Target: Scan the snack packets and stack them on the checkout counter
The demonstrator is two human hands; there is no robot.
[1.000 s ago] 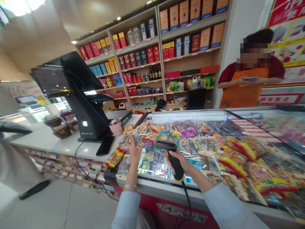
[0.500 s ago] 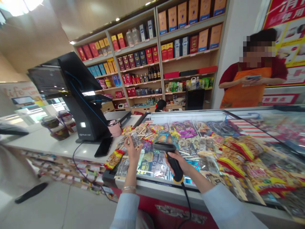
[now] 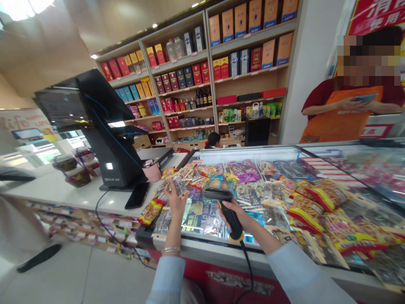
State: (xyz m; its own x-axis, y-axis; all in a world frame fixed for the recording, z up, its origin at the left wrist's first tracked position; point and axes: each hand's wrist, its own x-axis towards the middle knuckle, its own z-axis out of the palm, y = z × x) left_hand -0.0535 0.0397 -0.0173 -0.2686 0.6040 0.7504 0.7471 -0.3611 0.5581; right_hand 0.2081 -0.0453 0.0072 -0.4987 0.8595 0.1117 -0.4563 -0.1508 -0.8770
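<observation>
My right hand (image 3: 237, 214) is wrapped round the handle of a black barcode scanner (image 3: 231, 217) with yellow trim. Its head points left, towards my other hand, and a black cable hangs from its base. Between the fingertips of my left hand (image 3: 176, 202) is a small clear snack packet (image 3: 179, 186), partly hidden by the fingers. Both hands are above the glass-topped freezer (image 3: 218, 249), over many snack packets. A red and yellow snack bag (image 3: 152, 212) lies left of my left wrist.
On the white counter (image 3: 110, 207) at left stand a black checkout terminal (image 3: 110, 139), a phone (image 3: 137, 196), a pink cup (image 3: 152, 169) and stacked jars (image 3: 77, 176). More snack bags (image 3: 344, 228) are piled at right. Behind the freezer a person in an orange apron (image 3: 341, 114) holds a phone.
The person in the orange apron has shifted to the right and appears closer. Both my hands keep nearly the same place and grip.
</observation>
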